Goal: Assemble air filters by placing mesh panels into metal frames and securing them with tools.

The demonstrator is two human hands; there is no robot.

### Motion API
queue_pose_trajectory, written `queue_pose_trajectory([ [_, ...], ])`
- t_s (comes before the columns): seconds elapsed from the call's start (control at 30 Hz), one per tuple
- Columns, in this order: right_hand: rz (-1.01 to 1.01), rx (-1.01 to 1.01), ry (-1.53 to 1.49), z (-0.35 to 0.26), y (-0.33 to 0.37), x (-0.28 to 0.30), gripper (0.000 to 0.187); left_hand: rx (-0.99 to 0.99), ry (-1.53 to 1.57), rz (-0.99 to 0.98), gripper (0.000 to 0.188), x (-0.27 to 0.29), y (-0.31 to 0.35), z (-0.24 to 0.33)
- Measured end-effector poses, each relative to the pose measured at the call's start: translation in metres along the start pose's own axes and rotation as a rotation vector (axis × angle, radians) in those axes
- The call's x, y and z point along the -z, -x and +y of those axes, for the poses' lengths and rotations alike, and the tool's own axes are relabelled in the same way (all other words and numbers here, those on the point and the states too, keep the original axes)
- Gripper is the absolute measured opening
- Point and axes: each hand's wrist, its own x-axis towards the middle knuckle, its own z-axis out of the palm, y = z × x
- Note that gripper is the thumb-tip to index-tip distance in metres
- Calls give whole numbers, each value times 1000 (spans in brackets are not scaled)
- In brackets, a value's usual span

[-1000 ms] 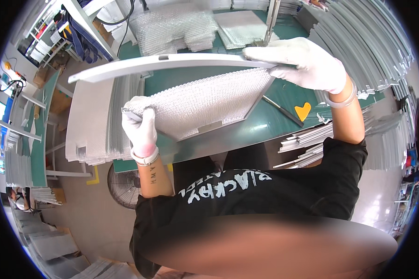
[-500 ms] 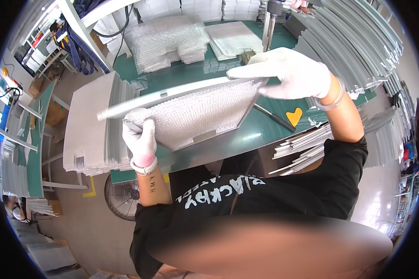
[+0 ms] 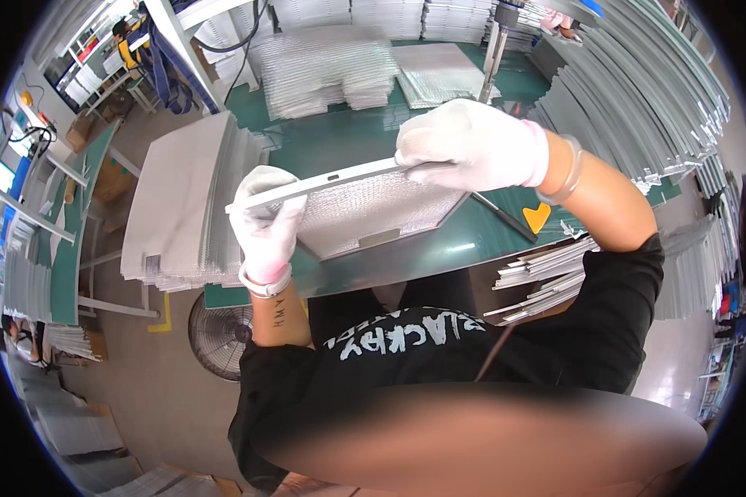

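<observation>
I hold a silver mesh filter panel (image 3: 373, 207) tilted over the green workbench, with a narrow pale metal frame strip (image 3: 333, 179) along its upper edge. My left hand (image 3: 265, 224), in a white glove, is closed around the strip and the panel's left corner. At the right end of the same edge, my gloved right hand (image 3: 472, 147) is closed on the strip and panel; its fingertips are partly hidden. Beyond my right hand, a dark-handled tool (image 3: 506, 217) lies beside a yellow heart-shaped piece (image 3: 537, 218).
A tall stack of mesh panels (image 3: 178, 199) stands left on the green bench (image 3: 348, 273). More mesh sheets (image 3: 323, 70) lie at the back near a metal post (image 3: 495, 50). Frame strips (image 3: 547, 277) sit at lower right; many frames (image 3: 638, 91) are piled far right. A floor fan (image 3: 220, 335) stands below.
The strip has come down along the panel's upper edge and moved right. My left hand has shifted up onto it. My right hand's fingers, stretched out before, have closed on the edge.
</observation>
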Motion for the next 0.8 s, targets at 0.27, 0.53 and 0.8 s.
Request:
queue_pose_trajectory([
  [0.27,-158,-65,-75,0,-29,9,62,-58,109,346,49,-12,14,-10],
  [0.53,-124,-175,-227,7,-41,-8,55,-280,-175,434,65,-15,7,-24],
  [0.8,-158,-181,-138,5,-44,-7,65,-130,-426,508,34,-16,6,-35],
])
